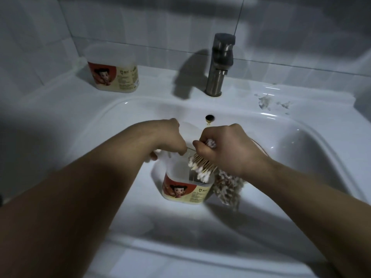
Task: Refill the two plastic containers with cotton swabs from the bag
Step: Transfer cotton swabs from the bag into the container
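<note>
A clear plastic container (186,189) with a red and cream cartoon label hangs over the basin, its lid flipped open. My left hand (168,140) grips its upper rim. My right hand (224,147) is closed on a bunch of cotton swabs (200,167) with wooden sticks, their tips pointing down into the container's mouth. The clear bag of cotton swabs (228,187) hangs under my right wrist, beside the container. A second container (113,74) of the same kind stands upright on the counter at the back left, lid shut.
The white sink (301,149) fills the middle of the view. A metal tap (219,65) stands behind it, and the overflow hole (209,117) sits just beyond my hands. Small white scraps (267,101) lie on the counter at the back right. Tiled walls close the back and left.
</note>
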